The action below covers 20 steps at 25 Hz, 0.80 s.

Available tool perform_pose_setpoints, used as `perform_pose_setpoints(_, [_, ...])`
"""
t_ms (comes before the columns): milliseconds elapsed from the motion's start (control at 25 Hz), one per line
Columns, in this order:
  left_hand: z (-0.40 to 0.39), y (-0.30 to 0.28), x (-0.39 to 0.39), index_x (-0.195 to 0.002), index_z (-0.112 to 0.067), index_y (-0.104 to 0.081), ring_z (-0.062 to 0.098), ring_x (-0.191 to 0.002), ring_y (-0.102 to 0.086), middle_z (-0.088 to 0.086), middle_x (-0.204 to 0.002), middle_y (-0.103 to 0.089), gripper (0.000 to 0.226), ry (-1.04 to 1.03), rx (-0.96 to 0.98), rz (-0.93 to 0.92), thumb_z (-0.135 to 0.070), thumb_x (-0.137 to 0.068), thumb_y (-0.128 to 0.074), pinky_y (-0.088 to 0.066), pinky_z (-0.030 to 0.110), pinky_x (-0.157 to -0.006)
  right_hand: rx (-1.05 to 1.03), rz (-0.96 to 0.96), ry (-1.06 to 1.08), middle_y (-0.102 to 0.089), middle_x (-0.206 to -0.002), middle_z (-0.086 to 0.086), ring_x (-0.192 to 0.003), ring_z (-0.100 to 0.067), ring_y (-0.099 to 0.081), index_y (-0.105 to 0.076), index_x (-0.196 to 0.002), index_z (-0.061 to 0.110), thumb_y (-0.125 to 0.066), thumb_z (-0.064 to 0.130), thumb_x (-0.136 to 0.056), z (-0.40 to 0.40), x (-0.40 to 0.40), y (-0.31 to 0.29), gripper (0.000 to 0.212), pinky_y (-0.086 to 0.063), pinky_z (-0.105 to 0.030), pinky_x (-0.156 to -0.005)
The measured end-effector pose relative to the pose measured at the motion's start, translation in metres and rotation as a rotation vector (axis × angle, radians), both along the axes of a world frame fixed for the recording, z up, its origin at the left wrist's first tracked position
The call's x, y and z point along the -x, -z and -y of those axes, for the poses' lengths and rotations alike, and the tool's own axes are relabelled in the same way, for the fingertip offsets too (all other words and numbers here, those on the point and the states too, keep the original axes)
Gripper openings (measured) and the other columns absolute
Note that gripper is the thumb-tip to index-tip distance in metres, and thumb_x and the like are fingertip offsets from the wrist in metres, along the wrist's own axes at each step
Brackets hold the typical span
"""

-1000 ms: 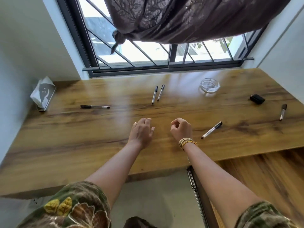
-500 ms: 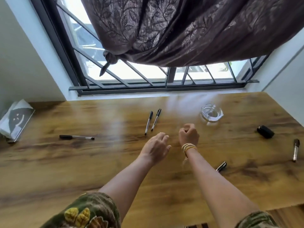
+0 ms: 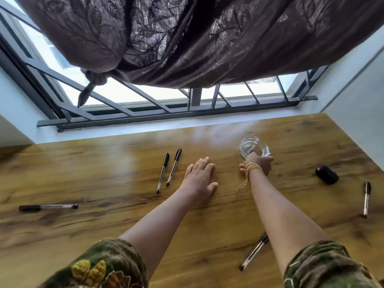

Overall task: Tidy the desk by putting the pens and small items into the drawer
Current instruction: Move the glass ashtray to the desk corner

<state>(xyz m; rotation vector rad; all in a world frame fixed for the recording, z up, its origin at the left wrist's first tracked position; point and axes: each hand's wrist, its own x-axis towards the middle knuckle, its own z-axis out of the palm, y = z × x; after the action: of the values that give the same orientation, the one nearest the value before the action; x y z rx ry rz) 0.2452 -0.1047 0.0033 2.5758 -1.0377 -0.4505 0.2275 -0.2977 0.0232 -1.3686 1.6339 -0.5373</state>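
1. A pen (image 3: 48, 207) lies alone at the far left of the desk (image 3: 104, 221), untouched.
2. Two pens (image 3: 168, 170) lie side by side near the middle, just left of the left hand (image 3: 200, 178), which rests flat and open on the wood, holding nothing.
3. The right hand (image 3: 258, 166) reaches the near rim of the glass ashtray (image 3: 254, 146); its fingers touch the glass, but whether they have closed on it cannot be told.
4. Another pen (image 3: 253, 255) lies beside the right forearm; a small black item (image 3: 326, 174) and a marker (image 3: 366, 198) sit at the far right.
5. No drawer is in view and everything remains on the desk, so the tidying looks barely started.
6. Half a second ago the right hand was a fist short of the ashtray; it has since gone forward to it, and the left has spread flat.
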Motion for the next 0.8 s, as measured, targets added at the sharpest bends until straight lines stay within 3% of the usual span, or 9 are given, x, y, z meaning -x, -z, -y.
perform_pose_setpoints(160, [0.006,-0.007,-0.004,-0.142,-0.023,-0.042,0.023,-0.146,-0.021,0.003,-0.158,-0.026,0.058,-0.051,0.068,-0.083,-0.038,-0.089,-0.06,-0.016,0.044,-0.119,0.004,0.063,-0.021,-0.069,-0.082,-0.023,-0.032,-0.024,-0.061,-0.051,-0.104,0.009,-0.043,0.003,-0.084,0.006,0.003,0.002,0.022,-0.05,-0.036,-0.029])
perform_pose_setpoints(240, [0.003,-0.016,-0.013,-0.127,-0.015,-0.057,0.021,-0.128,-0.048,0.007,-0.141,-0.051,0.037,-0.175,0.279,-0.243,-0.024,-0.091,-0.06,-0.038,0.037,-0.11,0.025,0.098,-0.11,-0.07,-0.078,-0.022,-0.032,-0.024,-0.061,-0.055,-0.1,0.011,-0.043,0.005,-0.083,-0.005,0.002,0.003,0.022,-0.048,-0.032,-0.028])
perform_pose_setpoints(320, [-0.011,-0.028,-0.024,-0.118,-0.009,-0.063,0.016,-0.1,-0.062,0.009,-0.118,-0.066,0.025,-0.325,0.439,-0.311,-0.015,-0.094,-0.057,-0.054,0.028,-0.088,0.041,0.174,-0.246,-0.067,-0.067,-0.018,-0.032,-0.022,-0.061,-0.061,-0.102,0.011,-0.048,0.013,-0.088,-0.029,-0.002,0.001,0.019,-0.05,-0.034,-0.03])
perform_pose_setpoints(400, [-0.03,-0.039,-0.033,-0.116,-0.008,-0.064,0.02,-0.087,-0.065,0.01,-0.104,-0.07,0.024,-0.439,0.537,-0.276,-0.016,-0.095,-0.056,-0.056,0.03,-0.074,0.04,0.255,-0.424,-0.062,-0.059,-0.016,-0.031,-0.02,-0.059,-0.063,-0.099,0.017,-0.051,0.024,-0.093,-0.065,-0.008,-0.01,0.015,-0.05,-0.032,-0.031])
perform_pose_setpoints(560, [-0.089,-0.049,-0.042,-0.12,-0.012,-0.05,0.034,-0.076,-0.067,0.017,-0.092,-0.066,0.031,-0.627,0.773,-0.448,-0.023,-0.093,-0.061,-0.058,0.05,-0.071,0.119,0.283,-0.838,-0.064,-0.061,-0.014,-0.037,-0.023,-0.061,-0.062,-0.109,0.027,-0.046,0.015,-0.092,-0.153,-0.024,-0.028,0.026,-0.056,-0.037,-0.041])
perform_pose_setpoints(680, [-0.162,-0.043,-0.047,-0.125,-0.006,-0.047,0.038,-0.068,-0.069,0.024,-0.094,-0.067,0.037,-0.781,0.803,-0.476,-0.014,-0.092,-0.061,-0.06,0.051,-0.065,0.145,0.255,-1.074,-0.064,-0.059,-0.011,-0.038,-0.019,-0.06,-0.058,-0.123,0.018,-0.05,0.017,-0.094,-0.216,-0.036,-0.03,0.03,-0.055,-0.034,-0.041])
perform_pose_setpoints(800, [-0.237,-0.036,-0.038,-0.113,-0.009,-0.052,0.034,-0.058,-0.069,0.022,-0.09,-0.069,0.023,-0.947,0.786,-0.404,-0.014,-0.09,-0.058,-0.06,0.05,-0.062,0.131,0.199,-1.286,-0.064,-0.058,-0.011,-0.041,-0.021,-0.061,-0.053,-0.132,0.019,-0.055,0.018,-0.092,-0.278,-0.041,-0.031,0.04,-0.055,-0.032,-0.042])
